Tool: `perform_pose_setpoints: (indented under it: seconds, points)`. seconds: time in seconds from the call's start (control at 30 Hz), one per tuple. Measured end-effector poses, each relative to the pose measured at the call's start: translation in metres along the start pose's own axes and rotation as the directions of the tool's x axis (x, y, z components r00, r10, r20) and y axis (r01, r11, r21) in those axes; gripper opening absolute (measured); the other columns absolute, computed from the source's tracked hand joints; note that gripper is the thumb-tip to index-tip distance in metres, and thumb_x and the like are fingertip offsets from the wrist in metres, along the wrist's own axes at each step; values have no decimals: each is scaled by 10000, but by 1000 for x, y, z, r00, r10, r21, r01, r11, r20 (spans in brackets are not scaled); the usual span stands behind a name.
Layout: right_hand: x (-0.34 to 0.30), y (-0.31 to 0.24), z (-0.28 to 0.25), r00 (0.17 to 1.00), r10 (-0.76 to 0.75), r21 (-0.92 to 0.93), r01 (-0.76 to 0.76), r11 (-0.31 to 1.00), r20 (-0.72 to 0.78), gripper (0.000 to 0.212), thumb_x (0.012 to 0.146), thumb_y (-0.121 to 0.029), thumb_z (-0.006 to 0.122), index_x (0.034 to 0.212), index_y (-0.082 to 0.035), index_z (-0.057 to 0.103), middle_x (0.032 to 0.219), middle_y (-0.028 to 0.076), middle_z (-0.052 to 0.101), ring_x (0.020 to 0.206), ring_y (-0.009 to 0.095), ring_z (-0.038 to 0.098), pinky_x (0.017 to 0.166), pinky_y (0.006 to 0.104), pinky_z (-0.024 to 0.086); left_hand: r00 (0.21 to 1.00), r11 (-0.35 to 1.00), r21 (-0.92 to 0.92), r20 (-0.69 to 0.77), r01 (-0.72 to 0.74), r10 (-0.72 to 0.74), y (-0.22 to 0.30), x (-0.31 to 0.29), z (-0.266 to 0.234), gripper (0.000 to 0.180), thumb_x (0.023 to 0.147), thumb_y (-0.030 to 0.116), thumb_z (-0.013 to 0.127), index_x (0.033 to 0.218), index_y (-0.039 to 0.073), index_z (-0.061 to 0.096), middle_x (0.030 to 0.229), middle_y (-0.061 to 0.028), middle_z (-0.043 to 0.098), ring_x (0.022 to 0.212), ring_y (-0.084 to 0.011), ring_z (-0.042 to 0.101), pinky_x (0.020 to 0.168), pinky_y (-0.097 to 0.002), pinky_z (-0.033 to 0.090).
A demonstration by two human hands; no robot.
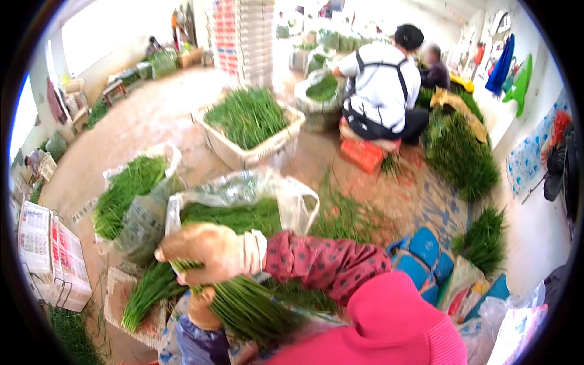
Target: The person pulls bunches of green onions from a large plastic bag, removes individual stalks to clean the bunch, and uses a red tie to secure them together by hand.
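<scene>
My right hand (210, 250), at the end of a red dotted sleeve with a pale band at the wrist, is curled over the top of a bunch of chives (252, 307). Some green stalks show between its thumb and fingers. Below it, my left hand (204, 309), in a dark blue sleeve, is closed round the same bunch; most of its fingers are hidden. The bunch's thin leaves fan toward my pink knit top. Another bundle of chives (155, 292) lies on a speckled board (115, 298) to the left of my hands.
Just ahead stand two clear plastic bags (298, 194) of chives. Beyond them is a cream crate (252, 159) piled with greens. A seated person in white (380, 91) works ahead to the right, beside heaped greens (459, 152). White crates (55, 255) stand at left.
</scene>
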State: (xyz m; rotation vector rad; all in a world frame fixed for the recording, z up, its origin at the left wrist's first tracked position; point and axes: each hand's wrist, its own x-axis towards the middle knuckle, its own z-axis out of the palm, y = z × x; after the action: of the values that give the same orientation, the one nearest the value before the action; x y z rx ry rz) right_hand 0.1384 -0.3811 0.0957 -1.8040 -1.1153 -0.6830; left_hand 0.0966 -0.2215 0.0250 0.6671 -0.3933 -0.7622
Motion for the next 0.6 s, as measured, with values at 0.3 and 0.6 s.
perform_pose_setpoints:
  seconds: [0.3,0.6]
  points:
    - [38,-12,30,999,-6,-215,16,977,47,451,665,-184,724,1057,-11,583,949,166,599,882,337,600,755,419,482,932,997,32,-355,-70,77,-6,-18,-24,517,763,361,728,1142,57,550,1131,-148,618,937,-304,641,803,-424,550]
    - [-29,28,35,553,453,-91,-560,824,699,674,896,-350,587,1443,-71,307,1166,205,602,988,275,630,864,372,479,629,677,198,-256,-709,734,110,-42,-87,550,893,163,576,1386,150,332,902,-10,462,849,-144,479,927,-384,413]
